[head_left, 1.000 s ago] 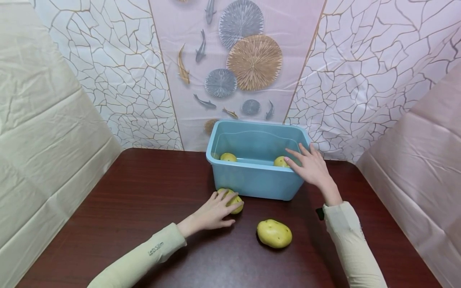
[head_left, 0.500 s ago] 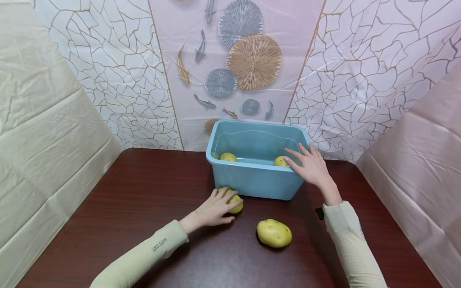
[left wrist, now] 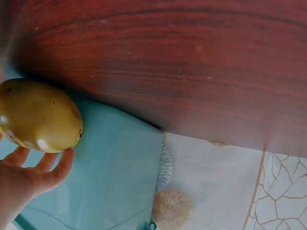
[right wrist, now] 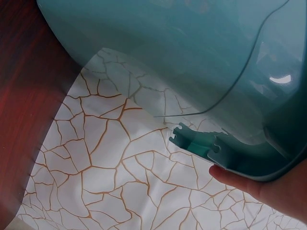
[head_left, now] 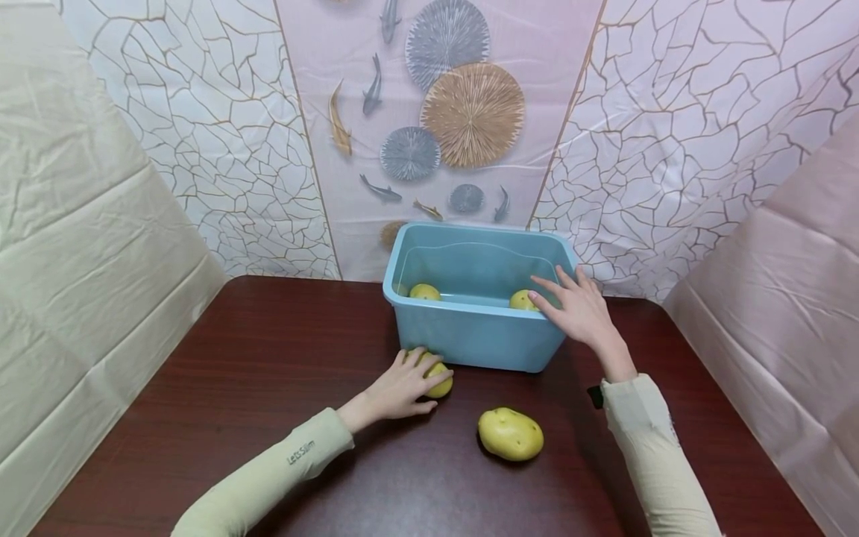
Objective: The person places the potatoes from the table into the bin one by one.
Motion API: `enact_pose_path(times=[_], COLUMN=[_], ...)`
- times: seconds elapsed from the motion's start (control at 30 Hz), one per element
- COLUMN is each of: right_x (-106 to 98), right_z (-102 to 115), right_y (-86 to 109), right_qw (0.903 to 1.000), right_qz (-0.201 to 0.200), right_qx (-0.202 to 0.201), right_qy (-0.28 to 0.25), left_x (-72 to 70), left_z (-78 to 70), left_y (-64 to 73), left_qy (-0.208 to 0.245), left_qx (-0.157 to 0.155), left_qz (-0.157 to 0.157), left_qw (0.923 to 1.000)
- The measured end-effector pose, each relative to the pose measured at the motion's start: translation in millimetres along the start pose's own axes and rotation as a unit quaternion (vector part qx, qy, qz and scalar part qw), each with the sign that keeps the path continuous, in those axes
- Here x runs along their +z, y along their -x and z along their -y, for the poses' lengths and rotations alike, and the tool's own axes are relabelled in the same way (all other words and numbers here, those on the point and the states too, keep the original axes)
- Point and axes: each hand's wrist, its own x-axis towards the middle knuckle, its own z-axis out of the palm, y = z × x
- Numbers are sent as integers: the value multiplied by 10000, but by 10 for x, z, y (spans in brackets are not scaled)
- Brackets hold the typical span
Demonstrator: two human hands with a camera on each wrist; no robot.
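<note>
The covered potato (head_left: 440,387) lies just below the middle of the frame, at the foot of the bin's lower left front corner; whether it touches the bin cannot be told. The left hand (head_left: 401,388) rests on it with spread, loosely bent fingers, the thumb apart toward the bottom of the frame; in the left wrist view, the fingertips meet the edge of this yellow, glossy, dark-specked potato. A loose potato (head_left: 511,434) lies by itself, lower and to the right, well apart from both hands. Above them, right of centre, stands the light blue bin (head_left: 479,339), upright, with a left inner potato (head_left: 425,291) and a right inner potato (head_left: 520,300) inside, both partly hidden by the front rim. The right hand (head_left: 582,309) is at the bin's right end with its fingers extended and spread, the thumb over the front rim near the right inner potato. All this sits on a dark reddish-brown desk (head_left: 282,328). Pale green sleeves (head_left: 661,455) enter from the bottom, the left one lettered. Across the top hangs a creased backdrop (head_left: 376,164) with printed fish, round fan-like discs and crackle-patterned sides.
</note>
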Motion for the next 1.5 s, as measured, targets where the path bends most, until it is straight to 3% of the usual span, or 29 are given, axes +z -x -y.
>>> enact_pose_path(times=[0.57, 1.27, 1.5], right_x=[-10, 20, -5], right_z=[7, -19, 5], right_y=[23, 15, 12], right_qw=[10000, 10000, 9999], right_qz=[-9, -58, -106], right_qx=[20, -34, -26], right_qy=[-23, 0, -75], left_x=[20, 5, 30], left_z=[-16, -79, -79], left_y=[-22, -22, -26], left_qy=[-137, -220, -216], left_qx=[-20, -276, -285], left_qz=[-93, 398, 298], left_qw=[9999, 9986, 9989])
